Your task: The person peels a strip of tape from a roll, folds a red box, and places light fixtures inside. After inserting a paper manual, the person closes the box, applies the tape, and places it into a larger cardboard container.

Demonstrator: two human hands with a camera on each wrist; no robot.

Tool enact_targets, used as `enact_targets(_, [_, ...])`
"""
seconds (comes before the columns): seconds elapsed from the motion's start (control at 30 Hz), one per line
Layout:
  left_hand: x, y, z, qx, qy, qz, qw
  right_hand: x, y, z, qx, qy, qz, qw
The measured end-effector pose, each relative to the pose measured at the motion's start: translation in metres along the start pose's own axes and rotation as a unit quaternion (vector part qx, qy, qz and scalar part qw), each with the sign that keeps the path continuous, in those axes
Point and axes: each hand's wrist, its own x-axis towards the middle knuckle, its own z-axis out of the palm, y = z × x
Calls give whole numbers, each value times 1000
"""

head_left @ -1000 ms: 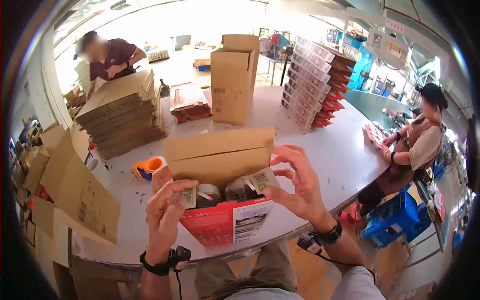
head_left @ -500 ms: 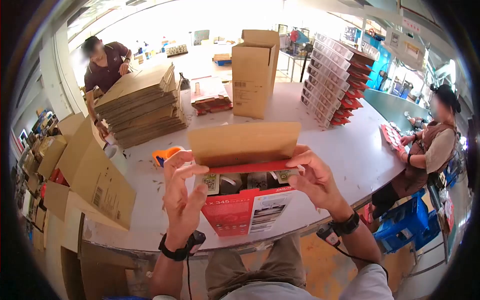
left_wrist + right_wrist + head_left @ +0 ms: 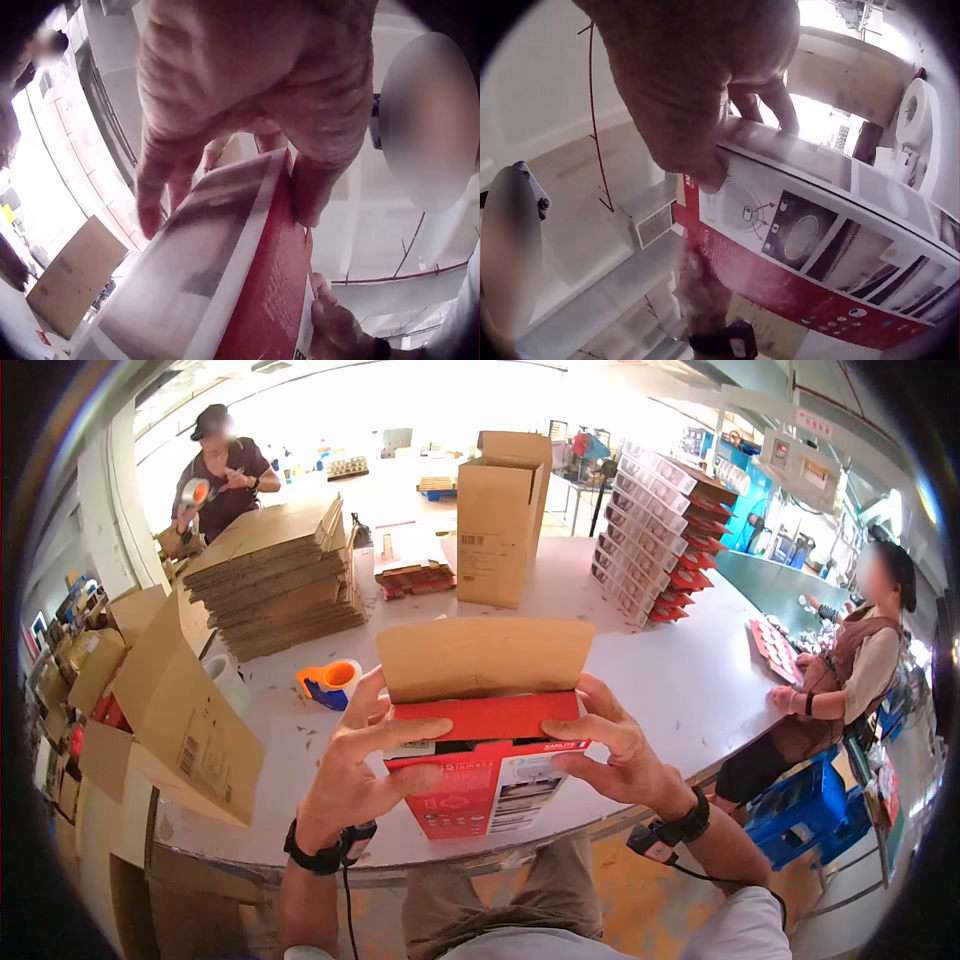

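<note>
A red and white printed carton (image 3: 465, 800) stands at the table's near edge, its lid folded partway down. The lid's red flap (image 3: 490, 717) spans the opening, and its plain brown panel (image 3: 487, 660) rises behind. My left hand (image 3: 345, 765) grips the left top corner, thumb on the front, index finger on the red flap. At the right top corner my right hand (image 3: 630, 755) does the same. Only a narrow dark gap shows under the flap; the contents are mostly hidden. Both wrist views show the printed side panels (image 3: 262, 300) (image 3: 802, 225) close under the hands.
Behind stand a tall brown box (image 3: 490, 540), flattened cardboard (image 3: 270, 590) and stacked clear trays (image 3: 645, 525). An orange and blue tape dispenser (image 3: 330, 682) lies left of the carton, near an open box (image 3: 190, 730). One person (image 3: 225, 480) stands back left, another (image 3: 860, 640) at right.
The raised lid has come down over the opening, its red flap turning toward the front edge. My index fingers have moved onto that flap. The person at back left has straightened and holds a tape roll.
</note>
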Motion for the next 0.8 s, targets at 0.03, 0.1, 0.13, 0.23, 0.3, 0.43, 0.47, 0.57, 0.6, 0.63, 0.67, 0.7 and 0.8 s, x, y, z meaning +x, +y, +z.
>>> enact_targets(0.03, [0, -3, 1, -20, -4, -5, 1000, 2, 0, -1, -22, 0, -3, 1000])
enact_targets(0.1, [-4, -4, 3, -20, 1, 2, 1000, 6, -18, -18, -151, -1, -38, 988])
enact_targets(0.13, [-5, -6, 4, -19, 3, 9, 1000, 13, -32, -27, -216, 1, -57, 975])
enact_targets(0.23, [-8, -15, 14, -80, 44, 17, 996, 57, -72, -64, -231, 32, -49, 971])
enact_targets(0.3, [-9, -15, 16, -81, 48, 14, 995, 100, -76, -67, -242, -24, -89, 966])
enact_targets(0.43, [-12, -11, 18, -85, 53, 10, 995, 160, -60, -48, -240, -178, -78, 951])
enact_targets(0.47, [-13, -11, 19, -80, 58, 11, 995, 171, -57, -42, -241, -214, -70, 944])
enact_targets(0.57, [-15, -10, 20, -87, 63, 18, 994, 197, -56, -30, -245, -335, 14, 910])
enact_targets(0.6, [-15, -9, 19, -84, 61, 19, 994, 200, -57, -28, -247, -337, 12, 909])
enact_targets(0.63, [-15, -8, 18, -81, 59, 19, 995, 201, -58, -26, -247, -339, 11, 908])
enact_targets(0.67, [-15, -7, 18, -78, 53, 20, 995, 202, -59, -25, -246, -339, 12, 908])
enact_targets(0.7, [-13, -8, 19, -86, 59, 24, 994, 203, -56, -25, -242, -339, -8, 909])
enact_targets(0.8, [-14, -10, 21, -99, 62, 23, 993, 206, -52, -45, -223, -340, -10, 914])
